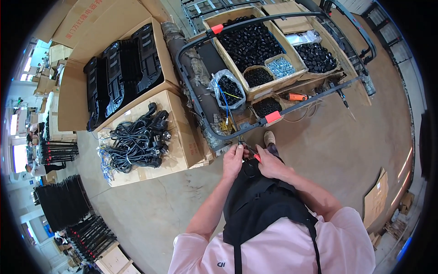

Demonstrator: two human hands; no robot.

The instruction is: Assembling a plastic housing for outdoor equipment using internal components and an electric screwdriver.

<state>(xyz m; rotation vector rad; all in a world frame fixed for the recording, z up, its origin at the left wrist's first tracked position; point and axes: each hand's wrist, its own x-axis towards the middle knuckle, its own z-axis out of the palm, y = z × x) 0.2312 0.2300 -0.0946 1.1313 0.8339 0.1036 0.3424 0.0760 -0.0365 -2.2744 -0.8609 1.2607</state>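
Both hands meet in front of my black apron (pixel 260 201), just below the near corner of a dark tubular frame (pixel 248 126) with red pieces on it. My left hand (pixel 233 160) is closed, its fingers pinching what looks like a thin dark cable (pixel 239 140) by the frame's corner. Close beside it, my right hand (pixel 272 165) grips a red-handled hand tool (pixel 257 157). The tool's metal end points toward the left fingertips; its exact kind is too small to make out. Blue and yellow wires (pixel 223 98) hang near that corner.
Bundled black power cords (pixel 137 141) lie on a carton at left, before an open box of black plastic parts (pixel 123 68). Beneath the frame are a wooden tray (pixel 299 73) of black pieces and screws, a bag of small parts (pixel 228 89), and an orange power tool (pixel 296 96).
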